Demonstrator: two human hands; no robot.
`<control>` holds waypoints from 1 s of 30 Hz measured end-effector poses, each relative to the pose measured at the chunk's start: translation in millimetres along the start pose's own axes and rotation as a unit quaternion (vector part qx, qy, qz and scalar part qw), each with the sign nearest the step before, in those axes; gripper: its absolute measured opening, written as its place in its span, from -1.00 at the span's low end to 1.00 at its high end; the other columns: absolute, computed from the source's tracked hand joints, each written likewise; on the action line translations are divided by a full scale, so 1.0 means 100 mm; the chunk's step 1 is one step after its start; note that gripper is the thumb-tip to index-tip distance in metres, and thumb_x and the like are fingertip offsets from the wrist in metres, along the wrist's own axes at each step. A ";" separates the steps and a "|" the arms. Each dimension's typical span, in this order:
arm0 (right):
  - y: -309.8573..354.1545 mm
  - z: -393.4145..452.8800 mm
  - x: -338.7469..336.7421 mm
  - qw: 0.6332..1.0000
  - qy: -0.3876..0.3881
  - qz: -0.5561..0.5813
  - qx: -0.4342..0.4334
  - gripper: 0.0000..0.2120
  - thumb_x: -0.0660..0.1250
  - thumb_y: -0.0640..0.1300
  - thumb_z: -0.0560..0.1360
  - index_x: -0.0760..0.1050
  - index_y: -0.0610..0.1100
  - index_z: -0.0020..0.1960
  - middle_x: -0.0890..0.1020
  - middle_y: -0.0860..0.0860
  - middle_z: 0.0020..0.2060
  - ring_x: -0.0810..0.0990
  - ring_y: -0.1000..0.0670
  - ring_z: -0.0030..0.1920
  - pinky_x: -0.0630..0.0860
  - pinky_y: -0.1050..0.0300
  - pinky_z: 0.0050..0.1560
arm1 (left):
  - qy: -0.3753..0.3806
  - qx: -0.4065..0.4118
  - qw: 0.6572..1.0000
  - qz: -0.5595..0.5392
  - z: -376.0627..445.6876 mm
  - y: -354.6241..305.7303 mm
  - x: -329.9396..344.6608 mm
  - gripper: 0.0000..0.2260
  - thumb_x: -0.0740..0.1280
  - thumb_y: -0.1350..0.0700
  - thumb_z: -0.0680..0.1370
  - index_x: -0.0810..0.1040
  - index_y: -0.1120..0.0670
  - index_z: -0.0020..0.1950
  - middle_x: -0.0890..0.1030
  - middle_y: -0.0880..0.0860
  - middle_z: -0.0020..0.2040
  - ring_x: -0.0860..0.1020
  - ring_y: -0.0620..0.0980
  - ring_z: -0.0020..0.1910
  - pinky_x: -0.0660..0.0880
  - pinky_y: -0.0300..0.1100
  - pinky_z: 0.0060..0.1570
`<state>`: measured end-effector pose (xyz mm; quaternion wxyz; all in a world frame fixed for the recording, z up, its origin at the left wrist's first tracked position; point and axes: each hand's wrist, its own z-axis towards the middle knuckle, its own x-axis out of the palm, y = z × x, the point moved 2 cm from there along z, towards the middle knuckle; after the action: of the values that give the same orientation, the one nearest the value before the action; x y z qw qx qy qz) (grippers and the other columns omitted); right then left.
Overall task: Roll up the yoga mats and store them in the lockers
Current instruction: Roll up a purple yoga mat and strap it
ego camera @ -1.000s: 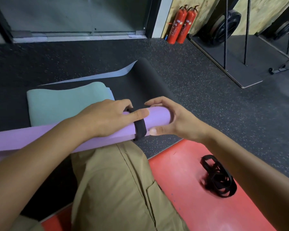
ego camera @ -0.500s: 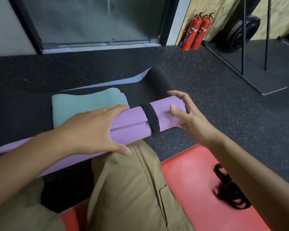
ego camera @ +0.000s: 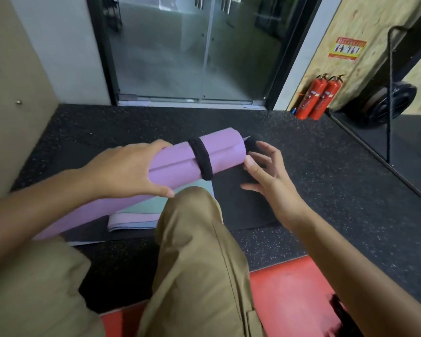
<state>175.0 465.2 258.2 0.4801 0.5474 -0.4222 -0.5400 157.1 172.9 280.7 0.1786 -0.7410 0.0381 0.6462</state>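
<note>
Viewpoint: head-worn, wide-angle.
Direction: looked forward and down toward the glass door point(ego camera: 199, 49).
Closeness: near the rolled purple mat point(ego camera: 180, 161) over a knee point(ego camera: 192, 207).

L hand point(ego camera: 124, 170) curled in a grip, R hand point(ego camera: 269, 176) w/ fingers point(ego camera: 265, 147) spread.

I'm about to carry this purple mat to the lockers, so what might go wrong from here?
Only one black strap shows on the rolled purple yoga mat, near its right end; the left part may loosen. Only the left hand grips it, while the right hand is open beside its end, so it may tip or slip. The folded teal mat and black mat lie right at the knees, a trip risk.
</note>
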 end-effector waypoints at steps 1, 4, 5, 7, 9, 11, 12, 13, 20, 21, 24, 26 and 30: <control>0.02 0.02 0.09 1.000 0.010 0.000 -0.001 -0.26 0.43 0.26 0.47 0.22 0.13 0.54 0.44 0.06 0.42 0.51 0.19 0.33 0.64 -0.03 0.20 | -0.009 -0.017 1.000 0.011 -0.02 0.15 -0.05 -0.14 0.45 -0.48 0.29 0.15 -0.31 0.48 0.49 -0.10 0.40 0.52 0.08 0.28 0.47 0.02 0.12; 0.08 0.07 0.40 0.999 0.048 -0.005 -0.013 -0.33 0.42 0.21 0.47 0.28 0.12 0.51 0.47 0.07 0.38 0.56 0.29 0.21 0.62 -0.07 0.22 | -0.029 -0.074 0.996 0.044 -0.16 0.63 -0.19 -0.13 0.46 -0.47 0.29 0.16 -0.27 0.47 0.51 -0.04 0.38 0.53 0.13 0.27 0.50 0.06 0.15; 0.10 0.08 0.51 0.998 0.059 -0.008 -0.016 -0.35 0.41 0.19 0.45 0.31 0.11 0.49 0.48 0.08 0.37 0.58 0.29 0.19 0.62 -0.08 0.22 | -0.030 -0.090 0.994 0.052 -0.23 0.78 -0.23 -0.12 0.47 -0.47 0.28 0.17 -0.26 0.48 0.52 -0.02 0.37 0.54 0.14 0.26 0.50 0.07 0.15; 0.12 0.12 0.75 0.996 0.082 -0.016 -0.018 -0.42 0.41 0.16 0.49 0.34 0.12 0.46 0.52 0.10 0.33 0.60 0.22 0.19 0.62 -0.08 0.20 | -0.025 -0.128 0.990 0.061 -0.40 1.06 -0.28 -0.12 0.48 -0.45 0.30 0.20 -0.20 0.50 0.54 0.01 0.35 0.55 0.15 0.22 0.51 0.04 0.12; 0.15 0.16 1.01 0.993 0.109 -0.030 -0.022 -0.50 0.39 0.11 0.57 0.33 0.14 0.45 0.54 0.13 0.31 0.61 0.20 0.18 0.62 -0.01 0.16 | -0.018 -0.169 0.983 0.065 -0.61 1.32 -0.30 -0.12 0.48 -0.44 0.31 0.22 -0.18 0.51 0.57 0.00 0.30 0.56 0.14 0.18 0.51 0.01 0.08; 0.21 0.18 1.28 0.989 0.138 -0.051 -0.034 -0.53 0.36 0.10 0.59 0.32 0.14 0.45 0.54 0.14 0.31 0.61 0.17 0.19 0.62 0.02 0.17 | -0.016 -0.201 0.977 0.066 -0.86 1.56 -0.31 -0.12 0.47 -0.46 0.30 0.23 -0.18 0.50 0.58 -0.03 0.27 0.56 0.12 0.16 0.52 0.02 0.09; 0.24 0.18 1.43 0.986 0.153 -0.058 -0.039 -0.54 0.36 0.09 0.60 0.32 0.14 0.45 0.54 0.13 0.31 0.60 0.15 0.19 0.62 0.02 0.17 | -0.017 -0.214 0.975 0.064 -0.99 1.68 -0.31 -0.13 0.47 -0.46 0.29 0.24 -0.19 0.49 0.57 -0.05 0.27 0.55 0.10 0.16 0.52 0.02 0.10; 0.28 0.18 1.57 0.983 0.167 -0.061 -0.044 -0.54 0.36 0.09 0.60 0.32 0.13 0.44 0.54 0.12 0.31 0.60 0.15 0.19 0.62 0.02 0.18 | -0.018 -0.227 0.972 0.062 -1.13 1.80 -0.29 -0.14 0.48 -0.46 0.29 0.25 -0.19 0.47 0.56 -0.08 0.25 0.55 0.07 0.15 0.52 0.01 0.09; 0.48 0.03 2.56 0.948 0.276 -0.105 -0.115 -0.62 0.35 0.11 0.59 0.38 0.16 0.37 0.52 0.23 0.24 0.55 0.30 0.12 0.55 0.12 0.18 | 0.000 -0.327 0.943 0.058 -2.25 2.51 -0.04 -0.21 0.45 -0.46 0.29 0.27 -0.20 0.39 0.58 -0.08 0.19 0.56 0.06 0.07 0.54 0.03 0.06; 0.50 -0.01 2.70 0.941 0.292 -0.113 -0.126 -0.63 0.35 0.10 0.59 0.39 0.15 0.36 0.52 0.24 0.24 0.54 0.31 0.12 0.53 0.19 0.15 | 0.003 -0.341 0.939 0.054 -2.43 2.59 0.02 -0.22 0.45 -0.46 0.29 0.28 -0.19 0.38 0.58 -0.08 0.18 0.57 0.06 0.07 0.54 0.03 0.05; 0.52 -0.14 3.13 0.915 0.338 -0.141 -0.170 -0.64 0.36 0.10 0.58 0.42 0.14 0.35 0.52 0.25 0.22 0.51 0.29 0.17 0.47 0.31 0.10 | 0.012 -0.378 0.925 0.021 -2.92 2.77 0.23 -0.19 0.40 -0.49 0.24 0.29 -0.19 0.39 0.59 -0.09 0.17 0.56 0.02 0.06 0.53 0.04 0.08; 0.50 -0.25 3.42 0.892 0.381 -0.153 -0.192 -0.66 0.36 0.09 0.59 0.45 0.13 0.34 0.52 0.23 0.23 0.50 0.25 0.22 0.48 0.29 0.13 | 0.022 -0.410 0.912 -0.006 -3.23 2.84 0.39 -0.16 0.39 -0.49 0.21 0.29 -0.22 0.40 0.58 -0.11 0.18 0.56 0.01 0.08 0.52 0.02 0.12; 0.42 -0.48 3.99 0.838 0.459 -0.184 -0.231 -0.74 0.37 0.04 0.61 0.51 0.07 0.28 0.54 0.17 0.19 0.50 0.23 0.21 0.46 0.24 0.18 | 0.045 -0.476 0.878 -0.033 -3.77 3.02 0.85 -0.08 0.35 -0.50 0.15 0.27 -0.21 0.45 0.58 -0.08 0.24 0.58 0.04 0.14 0.51 -0.01 0.15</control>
<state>249.4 69.1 223.1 0.6233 0.6734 0.0922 -0.3866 440.2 -212.6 171.2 -0.1762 -0.7656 -0.2910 0.5460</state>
